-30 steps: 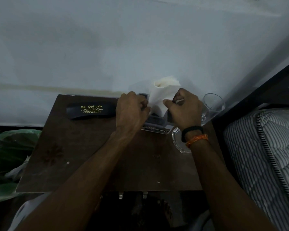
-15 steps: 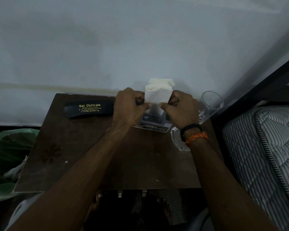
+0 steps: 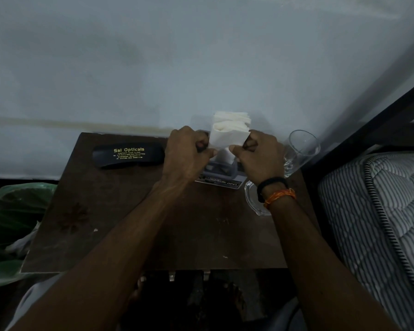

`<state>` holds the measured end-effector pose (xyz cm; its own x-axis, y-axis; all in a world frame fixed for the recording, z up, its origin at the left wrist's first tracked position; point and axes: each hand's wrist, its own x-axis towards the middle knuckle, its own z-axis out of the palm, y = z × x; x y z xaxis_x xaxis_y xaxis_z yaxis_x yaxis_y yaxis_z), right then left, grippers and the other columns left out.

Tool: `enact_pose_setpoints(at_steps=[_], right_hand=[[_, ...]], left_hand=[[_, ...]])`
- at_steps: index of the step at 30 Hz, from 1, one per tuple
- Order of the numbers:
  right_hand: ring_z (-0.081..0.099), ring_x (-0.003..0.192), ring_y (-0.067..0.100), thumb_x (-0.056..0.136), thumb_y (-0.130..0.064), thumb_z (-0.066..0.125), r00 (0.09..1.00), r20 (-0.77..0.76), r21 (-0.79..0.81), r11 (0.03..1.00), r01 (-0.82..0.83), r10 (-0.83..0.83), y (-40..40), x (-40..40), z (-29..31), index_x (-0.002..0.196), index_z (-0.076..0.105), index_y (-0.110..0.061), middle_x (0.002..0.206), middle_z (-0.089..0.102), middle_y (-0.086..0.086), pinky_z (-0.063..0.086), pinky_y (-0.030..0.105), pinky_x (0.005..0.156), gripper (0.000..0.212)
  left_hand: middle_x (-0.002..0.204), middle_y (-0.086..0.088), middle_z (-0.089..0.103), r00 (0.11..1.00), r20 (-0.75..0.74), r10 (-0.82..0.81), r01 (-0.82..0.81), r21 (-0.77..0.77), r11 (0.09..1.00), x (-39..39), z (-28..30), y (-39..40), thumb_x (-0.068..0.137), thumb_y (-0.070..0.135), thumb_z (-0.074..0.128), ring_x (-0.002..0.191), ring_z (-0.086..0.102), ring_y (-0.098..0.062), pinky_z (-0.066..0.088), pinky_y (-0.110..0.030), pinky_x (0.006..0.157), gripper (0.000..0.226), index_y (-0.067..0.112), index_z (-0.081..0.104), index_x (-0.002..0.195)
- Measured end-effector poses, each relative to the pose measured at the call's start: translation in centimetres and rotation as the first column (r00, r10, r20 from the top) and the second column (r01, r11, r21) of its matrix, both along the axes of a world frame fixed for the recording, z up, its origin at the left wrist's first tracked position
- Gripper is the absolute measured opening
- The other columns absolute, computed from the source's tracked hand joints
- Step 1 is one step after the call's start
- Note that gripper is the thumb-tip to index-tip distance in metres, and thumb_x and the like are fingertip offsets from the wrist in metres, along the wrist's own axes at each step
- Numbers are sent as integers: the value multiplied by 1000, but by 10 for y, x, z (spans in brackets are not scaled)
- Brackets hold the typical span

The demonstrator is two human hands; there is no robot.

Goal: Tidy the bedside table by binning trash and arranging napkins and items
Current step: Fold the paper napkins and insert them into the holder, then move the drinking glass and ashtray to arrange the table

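Nearest the camera, two bare forearms reach forward over the dark brown worktop, whose front edge sits above a dim space where little can be made out. To the left, beside the worktop, lies a green plastic bag; to the right, the grey striped mattress of a bed. The right wrist wears a black band and an orange thread, and it crosses over a clear glass dish on the worktop's right side. Further back, the left hand and the right hand face each other, each with its fingers curled and thumb pinching one side of a white napkin held upright between them. Below the napkin stands a grey holder on a printed card. More white napkins stand just behind the held one, near the wall. Left of the hands lies a black spectacle case with gold lettering; to the right, a clear drinking glass stands close to the right hand. The pale wall rises behind.
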<state>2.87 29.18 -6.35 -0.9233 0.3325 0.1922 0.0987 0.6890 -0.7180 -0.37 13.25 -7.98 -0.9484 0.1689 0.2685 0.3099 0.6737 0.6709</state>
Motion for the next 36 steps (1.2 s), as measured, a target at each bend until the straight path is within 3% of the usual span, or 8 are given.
enact_pose_setpoints(at_steps=[6, 10, 15, 20, 24, 27, 32, 36], right_hand=[[68, 74, 18, 70, -17, 79, 1000, 17, -14, 1000, 6, -6, -1, 1, 2, 91, 71, -11, 77, 72, 3, 59, 41, 70, 23], [69, 77, 20, 71, -9, 75, 1000, 19, -37, 999, 8, -7, 0, 4, 4, 92, 69, -13, 79, 73, 4, 58, 43, 75, 22], [66, 77, 13, 73, -10, 66, 989, 19, -11, 989, 150, -149, 6, 15, 8, 84, 69, -17, 78, 71, -4, 56, 31, 75, 14], [66, 91, 22, 81, -28, 71, 975, 146, 117, 982, 150, -166, 13, 30, 6, 93, 72, -12, 93, 73, 4, 53, 32, 85, 20], [67, 94, 22, 83, -29, 70, 971, 135, 57, 980, 191, -198, 14, 40, 8, 92, 72, -14, 96, 74, 4, 54, 39, 90, 18], [68, 92, 19, 81, -26, 70, 961, 104, 47, 966, 254, -258, 28, 45, 12, 86, 71, -17, 93, 74, 0, 54, 36, 88, 10], [63, 85, 14, 81, -13, 62, 968, 182, 41, 985, 166, -170, 44, 54, 9, 81, 67, -17, 88, 70, -4, 46, 24, 78, 7], [62, 76, 25, 82, -15, 56, 935, 176, 109, 950, 292, -307, 57, 57, 6, 59, 56, -16, 72, 65, 2, 49, 29, 72, 23]], left_hand=[[90, -2, 70, 999, 37, 9, -12, 106, 994, 1, 2, -5, 70, 36, 85, 72, 55, -4, 39, -8, 65, 44, 12, 76, 104], [99, 0, 62, 997, 82, 11, -24, 152, 988, 3, 5, -13, 72, 33, 83, 90, 59, -17, 52, -30, 74, 41, 16, 67, 105], [99, -2, 63, 977, 209, 49, -97, 228, 969, 6, 6, -25, 78, 18, 76, 85, 59, -11, 43, -14, 63, 33, 16, 60, 107], [90, 5, 63, 951, 308, 23, -85, 190, 978, 15, 2, -35, 78, 19, 75, 77, 56, -4, 40, -13, 60, 26, 16, 61, 100], [81, 7, 59, 949, 310, 62, -103, 115, 988, 22, 3, -41, 81, 15, 71, 70, 52, 0, 35, -14, 56, 17, 13, 59, 94], [81, 2, 63, 942, 335, 13, -27, 40, 999, 32, 3, -39, 86, 15, 66, 72, 57, -3, 45, -20, 59, 6, 12, 61, 86], [82, 1, 61, 928, 372, -5, 46, -103, 994, 57, -3, -28, 85, 25, 67, 76, 60, -15, 55, -34, 71, 16, 21, 52, 81], [105, -5, 61, 920, 385, 75, 60, -328, 943, 73, -22, -31, 83, 43, 65, 96, 59, -23, 54, -45, 87, 29, 20, 56, 97]])
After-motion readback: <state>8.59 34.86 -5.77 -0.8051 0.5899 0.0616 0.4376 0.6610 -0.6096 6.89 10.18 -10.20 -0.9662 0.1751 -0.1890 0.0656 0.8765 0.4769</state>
